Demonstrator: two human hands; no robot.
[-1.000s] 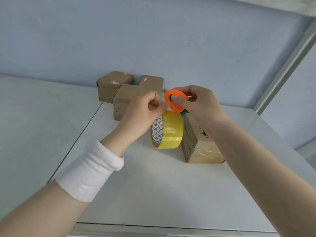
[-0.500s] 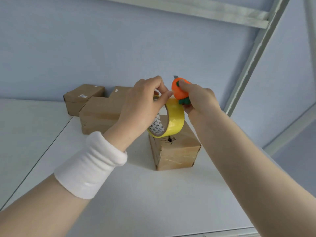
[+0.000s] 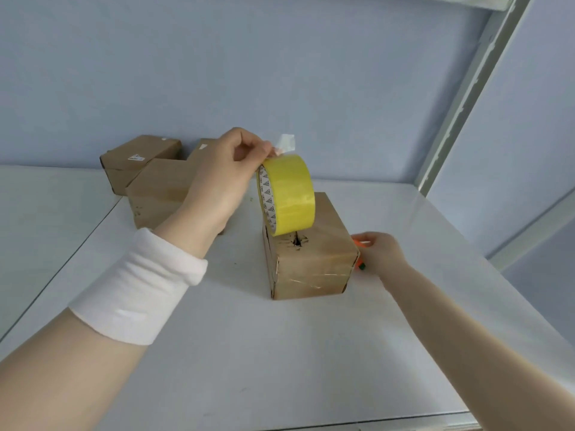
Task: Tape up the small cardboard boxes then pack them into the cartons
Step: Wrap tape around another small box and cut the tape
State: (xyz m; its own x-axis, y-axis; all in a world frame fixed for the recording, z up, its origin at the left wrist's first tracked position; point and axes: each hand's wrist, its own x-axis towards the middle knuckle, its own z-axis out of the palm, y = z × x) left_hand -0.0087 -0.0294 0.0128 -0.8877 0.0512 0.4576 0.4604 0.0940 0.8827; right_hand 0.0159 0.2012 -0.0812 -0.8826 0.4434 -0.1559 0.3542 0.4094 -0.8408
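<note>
The left grip pinches the yellow tape roll at its top, holding it over the small cardboard box on the bench. The right grip grasps an orange cutter low beside the box's right face

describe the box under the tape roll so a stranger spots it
On the white table, look in front of the cluster of brown cardboard boxes by the blue wall. The small brown cardboard box stands alone nearest the viewer, under the yellow tape roll the left hand holds. Only it has a dark torn hole on top.
</note>
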